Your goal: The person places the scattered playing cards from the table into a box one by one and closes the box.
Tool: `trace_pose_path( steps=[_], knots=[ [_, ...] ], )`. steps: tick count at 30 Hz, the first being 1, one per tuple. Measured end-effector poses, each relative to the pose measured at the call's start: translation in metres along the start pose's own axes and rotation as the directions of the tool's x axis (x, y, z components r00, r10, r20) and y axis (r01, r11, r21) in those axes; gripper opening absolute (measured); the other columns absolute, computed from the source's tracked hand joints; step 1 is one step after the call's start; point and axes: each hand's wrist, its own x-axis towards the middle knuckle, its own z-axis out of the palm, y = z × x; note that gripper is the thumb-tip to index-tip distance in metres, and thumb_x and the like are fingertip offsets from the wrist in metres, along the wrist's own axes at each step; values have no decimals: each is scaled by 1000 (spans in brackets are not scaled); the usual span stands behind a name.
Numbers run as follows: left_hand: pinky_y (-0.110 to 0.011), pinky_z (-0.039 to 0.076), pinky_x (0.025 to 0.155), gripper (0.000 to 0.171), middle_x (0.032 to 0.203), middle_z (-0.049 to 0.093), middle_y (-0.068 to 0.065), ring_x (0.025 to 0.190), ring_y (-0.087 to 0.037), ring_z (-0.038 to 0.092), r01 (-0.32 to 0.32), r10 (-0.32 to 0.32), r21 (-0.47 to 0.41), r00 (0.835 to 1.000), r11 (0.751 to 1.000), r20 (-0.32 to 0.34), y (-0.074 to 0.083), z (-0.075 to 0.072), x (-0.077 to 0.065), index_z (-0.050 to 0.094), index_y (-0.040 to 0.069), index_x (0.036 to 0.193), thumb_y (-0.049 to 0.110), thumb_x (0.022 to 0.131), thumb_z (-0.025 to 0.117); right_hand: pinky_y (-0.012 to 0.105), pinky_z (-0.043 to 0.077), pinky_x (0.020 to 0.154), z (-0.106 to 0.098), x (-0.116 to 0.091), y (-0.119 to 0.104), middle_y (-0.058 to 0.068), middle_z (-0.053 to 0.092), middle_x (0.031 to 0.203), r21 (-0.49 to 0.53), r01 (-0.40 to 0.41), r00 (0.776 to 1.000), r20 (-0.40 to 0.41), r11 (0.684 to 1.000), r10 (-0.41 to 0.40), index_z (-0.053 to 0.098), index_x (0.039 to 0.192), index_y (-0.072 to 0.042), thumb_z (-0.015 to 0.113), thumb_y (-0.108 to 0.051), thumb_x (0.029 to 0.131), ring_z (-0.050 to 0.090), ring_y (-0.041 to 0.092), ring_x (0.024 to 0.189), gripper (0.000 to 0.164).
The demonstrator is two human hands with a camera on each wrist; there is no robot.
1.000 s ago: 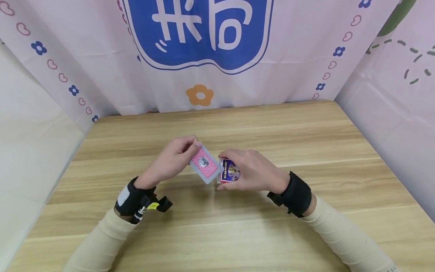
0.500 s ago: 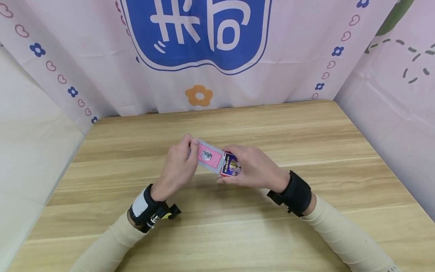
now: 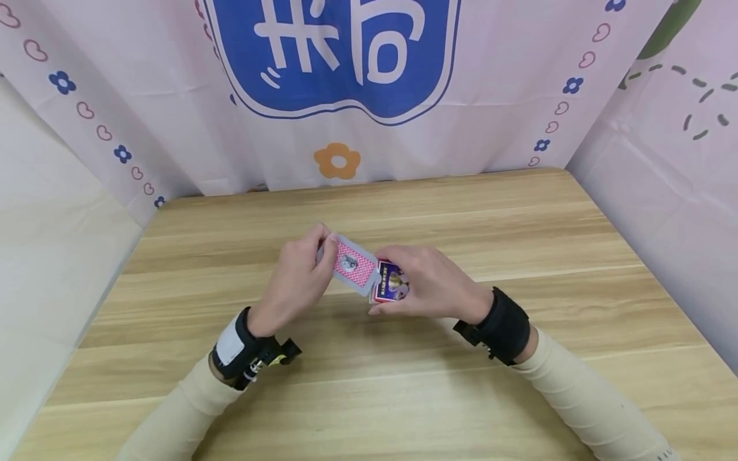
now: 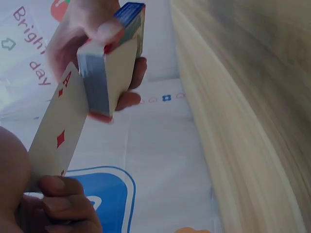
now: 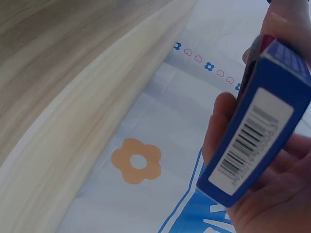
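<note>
A playing card (image 3: 353, 263) with a pink patterned back is pinched at its far end by my left hand (image 3: 298, 275). In the left wrist view the face of that card (image 4: 60, 138) shows an ace of diamonds. My right hand (image 3: 441, 285) grips a blue card box (image 3: 390, 282) between thumb and fingers. The card's free end meets the box's open end in the head view; whether any of it is inside I cannot tell. A thick stack of cards (image 4: 95, 80) fills the box mouth. The right wrist view shows a barcode on the box's blue bottom (image 5: 250, 141).
Both hands are above a wood-grain table (image 3: 369, 397). Behind its far edge hangs a white printed curtain (image 3: 490, 128) with a blue emblem and an orange flower. A pale sheet (image 3: 63, 256) stands along the left side. Black straps with cameras circle both wrists.
My left hand has turned and shifted slightly, bringing the card to a flatter angle against the box mouth, then drawing it back a little. My right hand and the box have tilted slightly.
</note>
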Motion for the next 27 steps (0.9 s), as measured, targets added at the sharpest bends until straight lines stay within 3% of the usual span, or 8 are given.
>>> trace_pose_path(
  steps=[3, 10, 18, 27],
  knots=[
    [-23, 33, 47, 25, 72, 61, -8, 54, -13, 47, -22, 23, 23, 1000, 999, -20, -2, 2, 0, 57, 4, 93, 19, 111, 47, 18, 53, 68, 0, 0, 0, 3, 74, 107, -1, 8, 1000, 10, 1000, -8, 63, 129, -4, 92, -46, 79, 64, 4, 80, 72],
    [-23, 32, 46, 25, 66, 52, -4, 51, -10, 42, -33, 33, 16, 999, 999, -6, 1, 17, -6, 53, 6, 93, 18, 112, 42, 17, 52, 66, 1, -1, 1, 3, 73, 102, -18, 2, 1000, 2, 1000, -2, 64, 127, -2, 94, -46, 76, 62, 4, 76, 74],
    [-24, 29, 46, 26, 65, 47, -3, 50, -11, 38, -31, 31, 2, 995, 1000, -96, 3, 20, -7, 52, 4, 92, 16, 113, 41, 18, 53, 67, 1, 1, 2, 4, 75, 105, 2, -6, 1000, -17, 1000, 6, 64, 129, -2, 94, -45, 77, 64, 5, 79, 73],
    [-26, 32, 46, 25, 67, 50, -6, 52, -13, 41, -2, -11, -79, 987, 997, -162, 7, 31, -13, 50, 4, 93, 14, 113, 40, 19, 54, 67, 2, 0, 0, 6, 75, 105, 26, -22, 998, -54, 999, 24, 64, 129, -1, 96, -42, 75, 66, 6, 78, 75]
  ],
)
